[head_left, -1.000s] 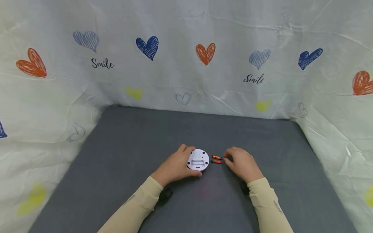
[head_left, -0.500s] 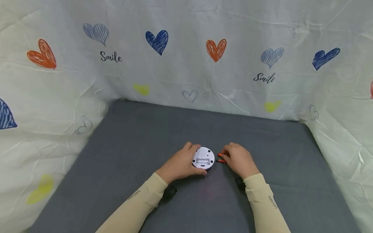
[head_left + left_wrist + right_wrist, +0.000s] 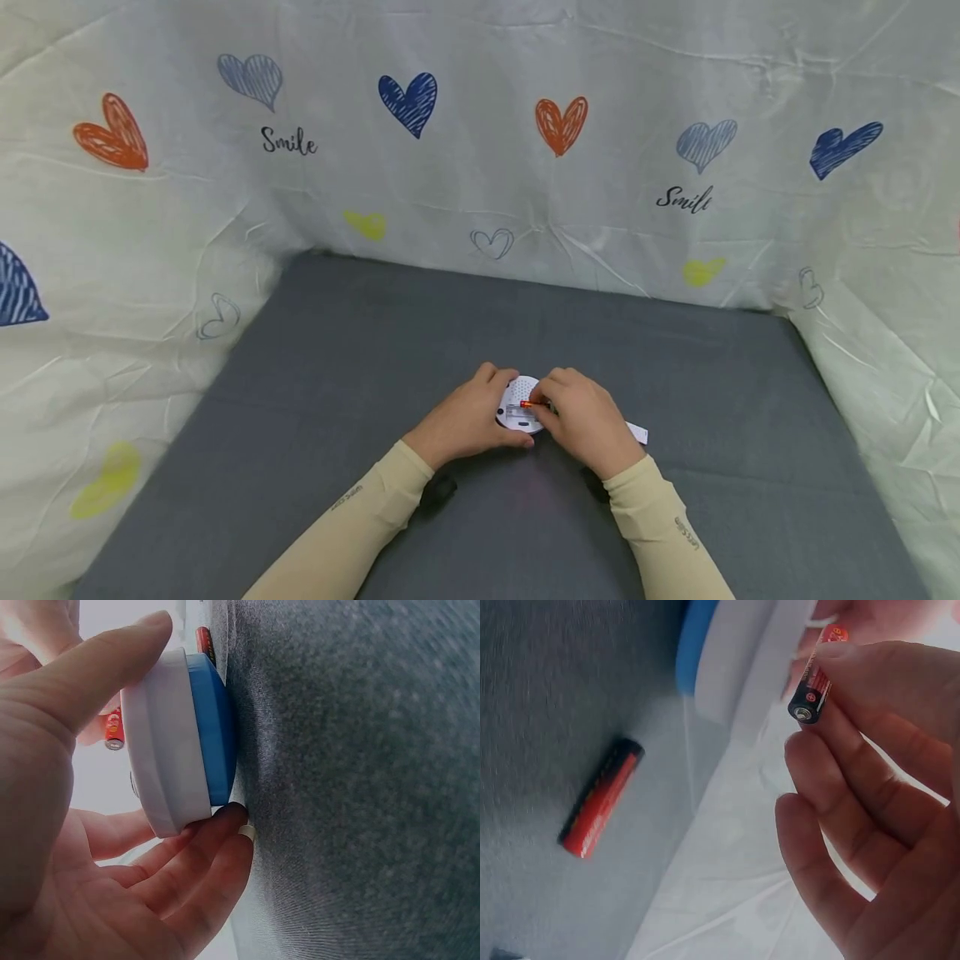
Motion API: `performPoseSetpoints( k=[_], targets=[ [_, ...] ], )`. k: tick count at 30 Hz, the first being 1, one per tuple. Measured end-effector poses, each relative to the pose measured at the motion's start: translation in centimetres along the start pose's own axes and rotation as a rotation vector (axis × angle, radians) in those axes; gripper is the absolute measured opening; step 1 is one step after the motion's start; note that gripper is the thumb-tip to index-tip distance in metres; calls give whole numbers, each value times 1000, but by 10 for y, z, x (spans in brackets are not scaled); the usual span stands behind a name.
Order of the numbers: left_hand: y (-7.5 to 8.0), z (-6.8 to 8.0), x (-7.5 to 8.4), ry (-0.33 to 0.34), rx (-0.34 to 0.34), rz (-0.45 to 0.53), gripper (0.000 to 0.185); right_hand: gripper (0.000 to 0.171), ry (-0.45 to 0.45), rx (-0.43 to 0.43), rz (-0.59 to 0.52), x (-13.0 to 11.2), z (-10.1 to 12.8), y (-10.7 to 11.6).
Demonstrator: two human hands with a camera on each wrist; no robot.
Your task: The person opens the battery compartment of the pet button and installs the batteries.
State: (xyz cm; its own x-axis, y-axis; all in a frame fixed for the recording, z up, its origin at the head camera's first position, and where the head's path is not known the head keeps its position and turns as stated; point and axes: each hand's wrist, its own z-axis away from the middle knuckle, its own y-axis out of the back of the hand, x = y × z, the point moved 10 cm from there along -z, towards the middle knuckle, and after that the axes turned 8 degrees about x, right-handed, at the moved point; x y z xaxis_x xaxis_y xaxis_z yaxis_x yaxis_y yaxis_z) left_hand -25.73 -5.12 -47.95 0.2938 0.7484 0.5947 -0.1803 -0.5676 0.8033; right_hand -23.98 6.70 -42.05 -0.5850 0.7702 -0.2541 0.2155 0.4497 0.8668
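My left hand (image 3: 468,421) grips a round white device (image 3: 519,392) at its left side, the face with small holes and a battery compartment turned up. In the left wrist view the device's blue underside (image 3: 214,735) is close to the table. Between thumb and fingers, my right hand (image 3: 581,417) pinches a red and black battery (image 3: 527,404) over the compartment. The right wrist view shows this battery's button end (image 3: 804,712) toward the camera. A second battery (image 3: 601,799) lies on the cloth; the right hand hides it in the head view.
A small flat white piece (image 3: 638,434) lies by the right wrist, partly hidden by it. Grey cloth (image 3: 420,333) covers the table. A white sheet (image 3: 465,183) printed with hearts rises behind it and at both sides.
My right hand has picked up one battery and carried it left over the device. The white piece beside the right wrist has come into sight. My left hand keeps its hold; the head view has shifted.
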Motion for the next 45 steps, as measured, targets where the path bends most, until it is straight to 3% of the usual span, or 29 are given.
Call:
performPoseSetpoints(
  k=[13,17,20,25,28,37,45],
  targets=[
    [1,0,3,-27,-3,31,97,12,112,54,58,-17,2,-9],
    [0,0,3,-29,-2,19,98,12,97,59,39,-15,3,-9],
    [-1,1,2,-16,-2,2,100,11,-17,57,-9,-4,4,-6],
    [-1,0,1,7,5,-25,101,23,-385,14,-129,31,11,-6],
    [0,1,0,14,8,-34,101,30,-524,-63,-179,42,17,-14],
    [2,1,1,21,17,-46,101,34,-643,-167,-265,51,24,-29],
    [2,2,0,37,12,14,100,36,-701,-243,-421,55,29,-43]
  ],
)
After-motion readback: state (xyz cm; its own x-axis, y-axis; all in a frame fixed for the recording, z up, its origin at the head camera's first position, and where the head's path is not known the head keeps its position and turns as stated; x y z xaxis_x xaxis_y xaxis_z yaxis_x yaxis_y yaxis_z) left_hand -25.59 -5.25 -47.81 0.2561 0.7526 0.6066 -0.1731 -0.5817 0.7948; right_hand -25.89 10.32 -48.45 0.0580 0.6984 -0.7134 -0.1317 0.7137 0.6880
